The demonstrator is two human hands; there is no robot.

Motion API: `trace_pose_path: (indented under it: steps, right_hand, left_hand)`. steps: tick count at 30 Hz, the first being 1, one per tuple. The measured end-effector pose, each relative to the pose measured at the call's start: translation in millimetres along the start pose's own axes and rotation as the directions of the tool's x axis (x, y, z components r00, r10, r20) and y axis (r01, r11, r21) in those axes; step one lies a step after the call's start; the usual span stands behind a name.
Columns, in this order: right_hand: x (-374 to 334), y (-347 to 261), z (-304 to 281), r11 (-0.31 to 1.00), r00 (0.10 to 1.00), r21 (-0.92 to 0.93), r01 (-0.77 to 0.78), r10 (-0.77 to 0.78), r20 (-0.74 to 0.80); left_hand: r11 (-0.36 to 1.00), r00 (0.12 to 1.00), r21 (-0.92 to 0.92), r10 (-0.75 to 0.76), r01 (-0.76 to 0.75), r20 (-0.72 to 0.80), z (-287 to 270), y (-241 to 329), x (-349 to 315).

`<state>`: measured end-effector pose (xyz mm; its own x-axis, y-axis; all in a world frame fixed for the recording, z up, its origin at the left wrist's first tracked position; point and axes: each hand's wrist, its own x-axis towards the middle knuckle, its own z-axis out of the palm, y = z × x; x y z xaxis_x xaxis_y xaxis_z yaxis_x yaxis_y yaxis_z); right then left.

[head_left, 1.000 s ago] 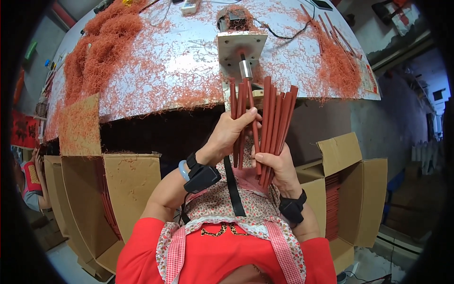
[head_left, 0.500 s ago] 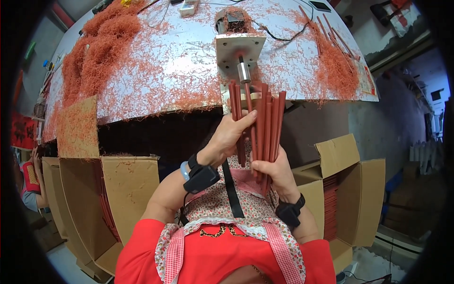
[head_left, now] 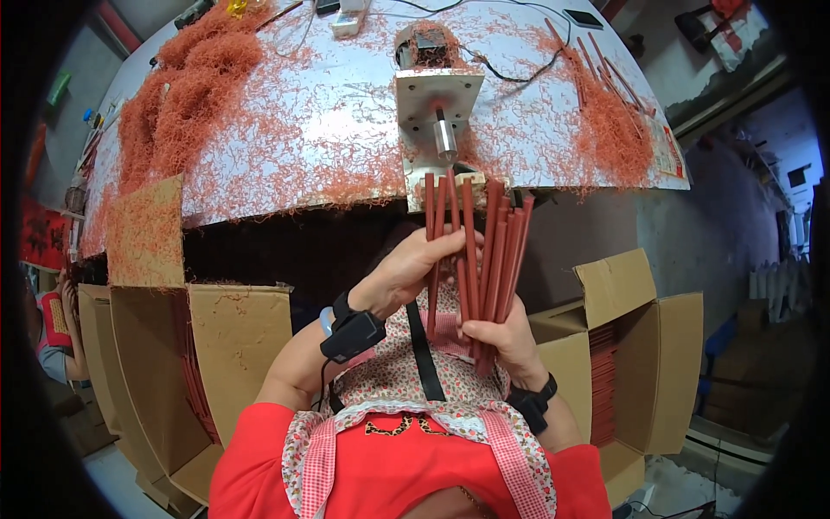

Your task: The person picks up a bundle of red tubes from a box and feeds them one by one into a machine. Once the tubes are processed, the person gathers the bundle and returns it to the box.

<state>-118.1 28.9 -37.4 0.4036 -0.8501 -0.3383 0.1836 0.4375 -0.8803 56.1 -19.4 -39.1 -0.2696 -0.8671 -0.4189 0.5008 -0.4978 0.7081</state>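
My right hand [head_left: 506, 337] is closed round the lower part of a fanned bundle of reddish-brown sticks [head_left: 496, 259]. My left hand [head_left: 406, 266] grips a few more sticks [head_left: 430, 208], thumb laid across them, close beside the bundle. The sticks point away from me, toward a metal spindle [head_left: 444, 138] that sticks out of a motor [head_left: 428, 43] behind a square plate [head_left: 438, 91]. The nearest stick tips lie just below the spindle, apart from it. Some left-hand fingers are hidden behind the sticks.
Red shavings cover the white table [head_left: 337, 130], heaped in a large pile [head_left: 186, 104] at left and a smaller pile [head_left: 609, 134] at right. An open cardboard box [head_left: 238, 346] and another box [head_left: 679, 363] flank me, both holding sticks. A person's arm [head_left: 71, 333] shows far left.
Both hands have drawn slightly toward me. The stick that reached up to the spindle in my left hand is now lower and away from it. The sticks have spread apart more.
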Motion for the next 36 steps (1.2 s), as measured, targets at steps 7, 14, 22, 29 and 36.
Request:
trace_pose_path:
  steps: [7, 14, 22, 29, 36]
  right_hand:
    - [3, -18, 6, 0.996, 0.999, 0.088, -0.029, 0.032, -0.033]
    - [9, -20, 8, 0.994, 1.0, 0.105, -0.012, 0.011, 0.017]
    - [2, 16, 3, 0.99, 0.996, -0.11, 0.085, -0.089, -0.032]
    - [14, -20, 5, 0.992, 1.0, 0.12, -0.026, 0.024, 0.012]
    - [19, -3, -1, 0.998, 0.998, 0.016, 0.061, -0.06, -0.029]
  left_hand:
    - [0.998, 0.999, 0.039, 0.043, -0.042, -0.03, -6, -5, 14]
    - [0.999, 0.996, 0.04, 0.03, -0.027, -0.084, -9, 2, 9]
    - [0.99, 0.996, -0.113, 0.074, -0.08, -0.058, 6, -15, 8]
    - [0.996, 0.997, -0.058, 0.075, -0.075, 0.001, -7, -5, 22]
    - [0.992, 0.999, -0.123, -0.039, 0.039, -0.002, -6, 7, 14]
